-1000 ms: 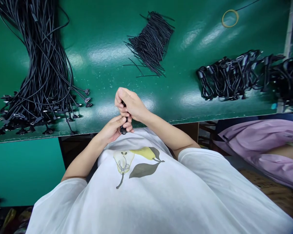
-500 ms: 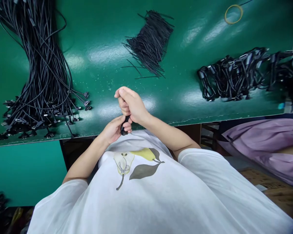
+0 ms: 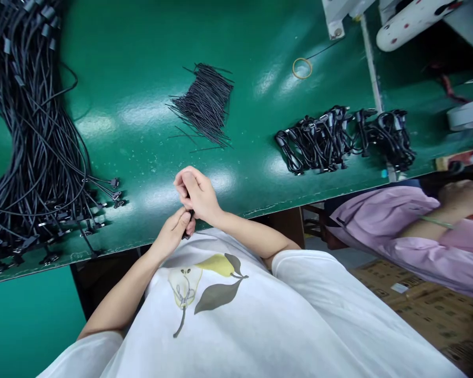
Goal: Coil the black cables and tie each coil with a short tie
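Observation:
Both hands meet at the table's front edge, close to the white shirt. My left hand [image 3: 172, 232] is closed around a coiled black cable [image 3: 188, 231], mostly hidden by the fingers. Just above it, my right hand [image 3: 200, 195] curls its fingers over the upper part of that cable; what lies inside its grip is largely covered. Beyond the hands, a pile of thin black ties [image 3: 207, 104] lies on the green table [image 3: 142, 152]. To the left spreads a large bunch of loose black cables [image 3: 43, 136] with connector ends towards me.
A row of coiled black cables [image 3: 319, 139] lies on the right of the table. Behind it is a yellow ring [image 3: 301, 68]. A white machine part [image 3: 413, 26] stands at the far right. A person in a pink garment [image 3: 382, 215] sits at my right, above cardboard boxes [image 3: 410, 299].
The view has turned to the right, so the table's things appear shifted left and lower. My hands stay together on the cable, less of which now shows.

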The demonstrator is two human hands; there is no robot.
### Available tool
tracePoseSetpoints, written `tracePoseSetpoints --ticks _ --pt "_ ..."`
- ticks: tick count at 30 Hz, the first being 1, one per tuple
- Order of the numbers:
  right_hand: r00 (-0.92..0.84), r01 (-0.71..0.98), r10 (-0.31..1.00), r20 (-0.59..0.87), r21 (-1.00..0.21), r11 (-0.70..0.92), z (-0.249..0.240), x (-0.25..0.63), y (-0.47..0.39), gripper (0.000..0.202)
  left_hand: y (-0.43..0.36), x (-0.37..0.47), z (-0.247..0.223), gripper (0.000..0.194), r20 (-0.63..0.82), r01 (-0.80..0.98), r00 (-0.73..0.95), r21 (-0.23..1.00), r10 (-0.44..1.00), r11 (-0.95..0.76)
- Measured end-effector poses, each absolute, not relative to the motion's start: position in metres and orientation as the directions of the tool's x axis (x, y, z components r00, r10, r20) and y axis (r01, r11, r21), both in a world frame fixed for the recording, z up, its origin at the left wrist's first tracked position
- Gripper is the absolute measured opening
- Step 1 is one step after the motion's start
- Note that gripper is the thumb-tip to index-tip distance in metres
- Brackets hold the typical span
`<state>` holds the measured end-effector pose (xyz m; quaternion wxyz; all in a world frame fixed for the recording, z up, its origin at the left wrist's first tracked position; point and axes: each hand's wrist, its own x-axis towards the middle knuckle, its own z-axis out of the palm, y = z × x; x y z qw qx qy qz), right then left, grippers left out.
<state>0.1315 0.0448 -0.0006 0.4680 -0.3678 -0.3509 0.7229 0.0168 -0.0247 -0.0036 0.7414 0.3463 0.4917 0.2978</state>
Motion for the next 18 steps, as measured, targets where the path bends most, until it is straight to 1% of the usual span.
tracePoseSetpoints --ticks 2,4,6,8,9,10,11,12,13,15,16,18 --pt "-0.258 -0.296 0.964 -0.059 -0.945 -0.137 -0.008 0.129 0.041 0.043 -0.025 0.016 -0.004 0.042 -0.534 -0.011 0.353 0.819 0.768 0.574" --pt "-0.272 -0.164 0.96 0.07 -0.986 0.026 -0.016 0.126 0.041 0.048 -0.026 0.017 -0.005 0.044 -0.572 -0.016 0.327 0.792 0.752 0.61" --pt "-0.342 -0.05 0.927 0.153 -0.988 0.145 -0.023 0.13 0.049 0.047 -0.027 0.017 -0.005 0.044 -0.61 -0.115 0.28 0.745 0.741 0.657" --pt "-0.357 0.08 0.917 0.177 -0.972 0.219 -0.028 0.145 0.069 0.043 -0.026 0.016 -0.004 0.043 -0.629 -0.252 0.228 0.699 0.743 0.669" --pt "-0.301 0.184 0.939 0.169 -0.956 0.231 -0.03 0.156 0.084 0.041 -0.024 0.014 -0.003 0.041 -0.629 -0.315 0.201 0.685 0.751 0.658" --pt "-0.198 0.313 0.968 0.156 -0.925 0.214 -0.033 0.17 0.1 0.039 -0.022 0.012 -0.001 0.04 -0.625 -0.366 0.172 0.677 0.761 0.638" --pt "-0.058 0.457 0.988 0.146 -0.875 0.156 -0.036 0.185 0.117 0.036 -0.02 0.01 0.0 0.039 -0.617 -0.404 0.143 0.677 0.774 0.615" --pt "0.063 0.6 0.988 0.143 -0.796 0.077 -0.04 0.2 0.134 0.032 -0.017 0.007 0.002 0.038 -0.608 -0.432 0.121 0.679 0.784 0.593" --pt "0.114 0.71 0.986 0.124 -0.704 0.006 -0.044 0.214 0.15 0.028 -0.015 0.006 0.003 0.038 -0.6 -0.451 0.106 0.682 0.793 0.576" --pt "0.095 0.834 0.993 0.069 -0.55 -0.042 -0.052 0.236 0.174 0.02 -0.013 0.003 0.007 0.038 -0.583 -0.469 0.097 0.688 0.807 0.554" --pt "0.063 0.862 0.997 0.048 -0.506 -0.03 -0.054 0.242 0.181 0.017 -0.012 0.003 0.009 0.038 -0.573 -0.475 0.095 0.693 0.814 0.542" --pt "0.048 0.877 0.996 0.073 -0.48 -0.007 -0.054 0.248 0.181 0.015 -0.011 0.003 0.013 0.037 -0.548 -0.487 0.082 0.707 0.833 0.513"
